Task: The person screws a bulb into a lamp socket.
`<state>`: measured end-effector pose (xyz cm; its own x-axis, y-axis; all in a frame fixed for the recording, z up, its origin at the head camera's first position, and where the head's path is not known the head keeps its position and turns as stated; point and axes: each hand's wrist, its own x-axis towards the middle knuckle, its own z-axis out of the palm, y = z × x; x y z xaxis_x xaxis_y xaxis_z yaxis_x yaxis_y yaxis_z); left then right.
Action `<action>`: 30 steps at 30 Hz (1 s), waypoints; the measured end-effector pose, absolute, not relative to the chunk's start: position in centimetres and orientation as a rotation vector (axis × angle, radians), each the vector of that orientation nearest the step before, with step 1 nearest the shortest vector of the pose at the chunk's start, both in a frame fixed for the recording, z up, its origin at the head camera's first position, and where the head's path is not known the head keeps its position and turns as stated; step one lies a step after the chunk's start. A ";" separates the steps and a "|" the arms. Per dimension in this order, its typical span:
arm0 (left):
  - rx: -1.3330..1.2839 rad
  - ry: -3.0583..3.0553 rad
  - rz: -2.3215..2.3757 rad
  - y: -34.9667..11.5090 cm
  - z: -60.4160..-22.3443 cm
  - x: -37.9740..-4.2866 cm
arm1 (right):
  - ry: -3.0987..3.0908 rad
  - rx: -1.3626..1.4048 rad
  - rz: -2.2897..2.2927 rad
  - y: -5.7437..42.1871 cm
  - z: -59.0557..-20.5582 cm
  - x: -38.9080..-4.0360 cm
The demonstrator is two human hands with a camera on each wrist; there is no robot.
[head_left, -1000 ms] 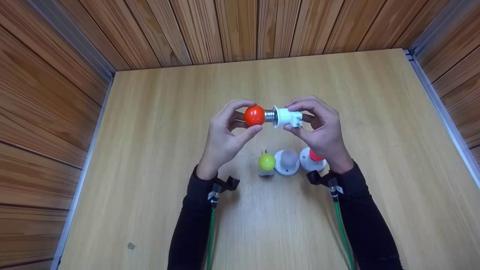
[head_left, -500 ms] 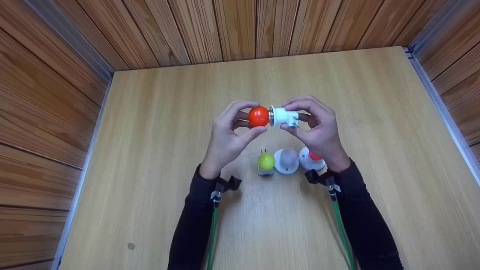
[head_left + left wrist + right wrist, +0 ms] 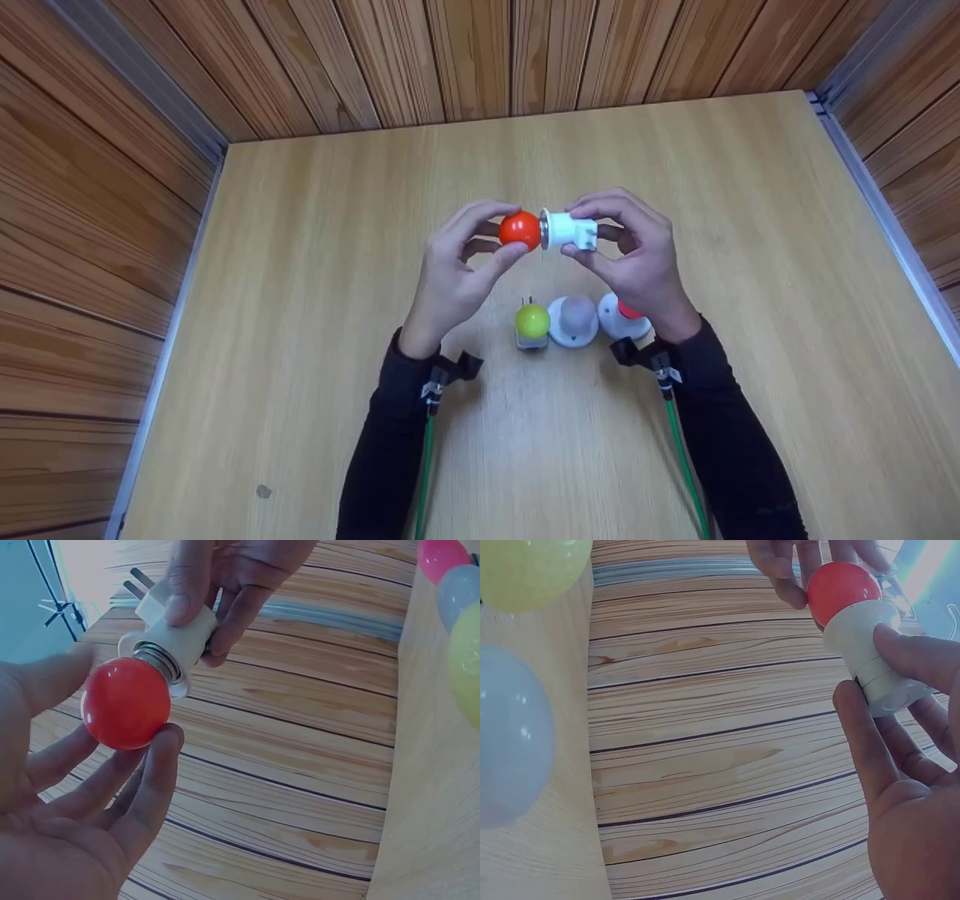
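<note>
Raised over the table, my left hand (image 3: 461, 274) holds a red light bulb (image 3: 520, 229) by its round globe, between fingertips and thumb. My right hand (image 3: 634, 251) pinches a white plug-in bulb socket (image 3: 570, 231), its open end turned toward the bulb. The bulb's metal screw base (image 3: 156, 658) sits partly inside the socket's mouth, a few threads still showing in the left wrist view. Two flat plug prongs (image 3: 135, 583) stick out from the far end of the socket. In the right wrist view the socket's rim (image 3: 864, 619) covers the screw base.
On the wooden table (image 3: 300, 300), just below the hands, stand a yellow-green bulb (image 3: 532, 321) on a plug-in holder, a whitish bulb (image 3: 578, 315) on a round white base, and a red bulb (image 3: 631, 311) on another, partly behind the right wrist. Wood-panelled walls (image 3: 480, 60) enclose the table.
The red bulb has moved right into the socket, so its screw base, fully visible a second ago, is now mostly hidden. The left thumb has shifted up on the globe.
</note>
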<state>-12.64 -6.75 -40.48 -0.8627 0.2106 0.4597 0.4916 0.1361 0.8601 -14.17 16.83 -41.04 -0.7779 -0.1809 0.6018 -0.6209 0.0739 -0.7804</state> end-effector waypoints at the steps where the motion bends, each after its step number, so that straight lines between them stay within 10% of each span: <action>1: -0.695 -2.176 -1.804 -6.8 -40.5 -12.6 | -2.011 0.796 1.748 16.8 -41.0 -14.2; 30: -0.792 -2.143 -1.754 -7.1 -40.2 -12.4 | -2.049 0.795 1.764 17.1 -41.0 -14.1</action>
